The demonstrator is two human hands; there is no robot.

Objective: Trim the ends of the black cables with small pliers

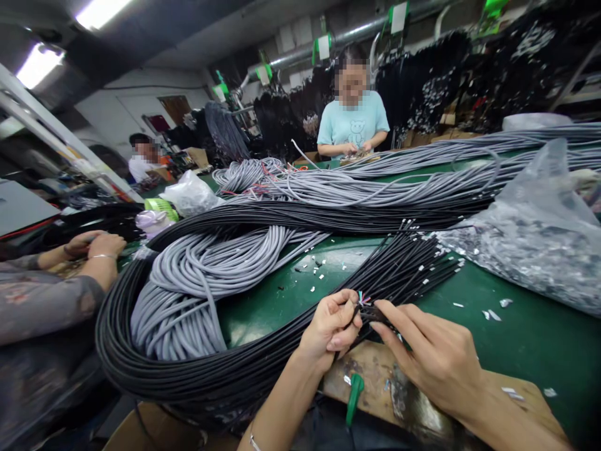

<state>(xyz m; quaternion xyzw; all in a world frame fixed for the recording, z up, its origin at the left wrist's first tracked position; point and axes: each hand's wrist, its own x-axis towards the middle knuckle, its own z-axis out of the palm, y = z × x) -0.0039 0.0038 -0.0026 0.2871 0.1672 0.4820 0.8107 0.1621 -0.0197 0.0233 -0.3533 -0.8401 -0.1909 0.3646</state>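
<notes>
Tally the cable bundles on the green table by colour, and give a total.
Black cable bundles: 2, the big coil and the cut ends by the left hand and right hand.
Grey cable bundles: 2, near and far.
Total: 4

No text, number or brand can be read anywhere in the view. The white cards in green holders (323,46) hanging from the overhead pipe (328,41) are blank or washed out by the light. The light blue T-shirt (353,122) of the person across the table carries a small cartoon bear print with no lettering that can be made out. The red board (158,123) on the far wall is too small and blurred to tell whether it bears writing.
</notes>
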